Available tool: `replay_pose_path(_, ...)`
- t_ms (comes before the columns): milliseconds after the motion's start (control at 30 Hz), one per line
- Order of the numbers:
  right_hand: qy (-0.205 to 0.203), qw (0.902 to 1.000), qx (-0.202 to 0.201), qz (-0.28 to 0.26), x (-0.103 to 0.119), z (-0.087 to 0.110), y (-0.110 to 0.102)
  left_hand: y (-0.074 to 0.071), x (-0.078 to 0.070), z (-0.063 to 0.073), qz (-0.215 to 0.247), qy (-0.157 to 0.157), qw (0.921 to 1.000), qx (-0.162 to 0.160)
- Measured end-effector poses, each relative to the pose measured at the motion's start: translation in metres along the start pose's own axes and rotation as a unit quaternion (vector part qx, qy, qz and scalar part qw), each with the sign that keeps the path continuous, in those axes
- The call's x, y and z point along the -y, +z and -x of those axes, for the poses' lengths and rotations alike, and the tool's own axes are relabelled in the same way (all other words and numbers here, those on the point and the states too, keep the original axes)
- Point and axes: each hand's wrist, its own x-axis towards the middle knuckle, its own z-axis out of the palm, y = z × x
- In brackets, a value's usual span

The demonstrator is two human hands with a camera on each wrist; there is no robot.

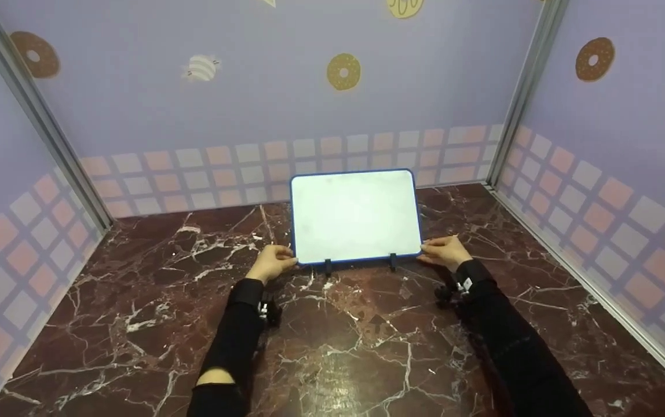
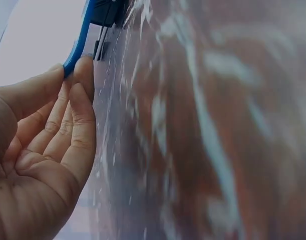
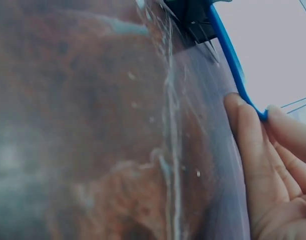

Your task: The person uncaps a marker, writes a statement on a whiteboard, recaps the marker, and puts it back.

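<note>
A whiteboard (image 1: 355, 217) with a thin blue frame stands propped up, leaning slightly back, on a stand with two small black feet (image 1: 393, 262). At its lower left corner my left hand (image 1: 273, 262) pinches the frame between thumb and fingers. My right hand (image 1: 447, 252) does the same at the lower right corner. In the left wrist view the thumb (image 2: 40, 90) lies on the white face and the fingertips sit under the blue edge (image 2: 81, 42). The right wrist view has the other blue corner (image 3: 238, 75) between thumb and fingers.
The dark red marble tabletop (image 1: 355, 347) runs back to a lilac wall (image 1: 263, 98) with a checked band and doughnut pictures. Side walls stand at left and right, with metal posts (image 1: 521, 98) in the corners. A small camera is strapped to each wrist.
</note>
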Motion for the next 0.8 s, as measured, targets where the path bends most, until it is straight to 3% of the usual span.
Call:
replay_pose_path(200, -0.005, 0.9989, 0.043, 0.019, -0.003, 0.008, 0.010, -0.015, 0.008, 0.020, 0.000, 0.017, 0.9994, 0.029)
replay_pose_path(367, 0.015, 0.9964, 0.076, 0.035, -0.005, 0.018, 0.018, -0.025, 0.013, 0.040, 0.008, 0.019, 0.9989, 0.043)
replay_pose_path(600, 0.030, 0.9873, 0.143, 0.063, -0.006, 0.030, 0.025, -0.039, 0.020, 0.067, 0.006, 0.026, 0.9974, 0.067)
replay_pose_path(800, 0.038, 0.9770, 0.195, 0.078, -0.005, 0.040, 0.028, -0.047, 0.023, 0.087, 0.000, 0.053, 0.9931, 0.104)
